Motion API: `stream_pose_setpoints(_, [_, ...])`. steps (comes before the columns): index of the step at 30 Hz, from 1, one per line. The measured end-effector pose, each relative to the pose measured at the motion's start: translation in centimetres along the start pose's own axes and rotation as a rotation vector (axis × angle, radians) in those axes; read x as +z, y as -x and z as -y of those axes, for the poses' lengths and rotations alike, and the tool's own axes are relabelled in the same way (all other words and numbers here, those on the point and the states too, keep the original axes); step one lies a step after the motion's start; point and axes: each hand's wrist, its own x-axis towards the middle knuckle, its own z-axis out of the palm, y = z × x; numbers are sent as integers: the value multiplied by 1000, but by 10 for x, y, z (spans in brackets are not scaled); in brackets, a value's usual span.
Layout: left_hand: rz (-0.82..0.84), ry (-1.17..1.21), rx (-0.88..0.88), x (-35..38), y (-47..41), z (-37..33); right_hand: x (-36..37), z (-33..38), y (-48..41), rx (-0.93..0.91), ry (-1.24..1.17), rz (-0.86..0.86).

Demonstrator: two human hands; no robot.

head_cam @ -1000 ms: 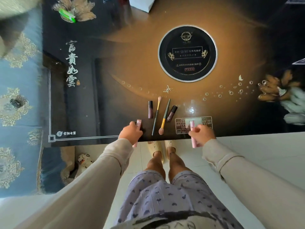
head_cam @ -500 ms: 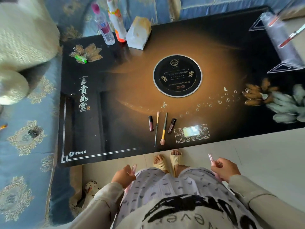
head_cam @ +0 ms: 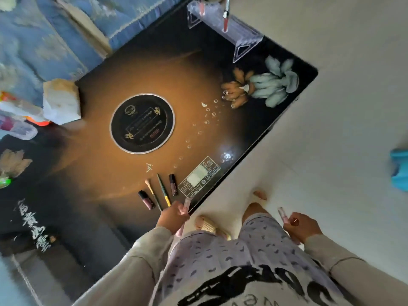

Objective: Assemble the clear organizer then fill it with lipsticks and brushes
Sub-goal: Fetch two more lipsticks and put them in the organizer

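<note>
The clear organizer [head_cam: 227,29] stands at the table's far corner with two lip-gloss tubes upright in it. My left hand [head_cam: 173,217] grips a pink tube [head_cam: 185,207] over the table's near edge. Off the table, above the floor, my right hand [head_cam: 301,227] grips another pink tube [head_cam: 282,215]. Two dark lipsticks, one at the left [head_cam: 146,200] and one at the right [head_cam: 173,185], lie on the table just beyond my left hand. Between them are a pink-tipped brush [head_cam: 152,193] and a green-and-yellow brush [head_cam: 163,189].
The dark glass table [head_cam: 198,89] has a round hob plate [head_cam: 142,123] and a touch panel [head_cam: 199,177]. A tissue pack [head_cam: 61,102] and bottles [head_cam: 15,120] stand at its left. A blue sofa runs behind. A blue object [head_cam: 399,168] lies on the floor.
The view has swung and tilted to the right as I moved along the table. My left hand rose from my lap to the table edge. Both hands keep their pink tubes.
</note>
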Motion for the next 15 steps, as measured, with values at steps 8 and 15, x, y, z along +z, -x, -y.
stream_pose_setpoints(8, [81, -214, 132, 18, -22, -119, -34, -81, -17, 190, -145, -5])
stream_pose_setpoints(15, [196, -384, 102, 66, -27, -202, -116, -127, -62, 192, -260, 13])
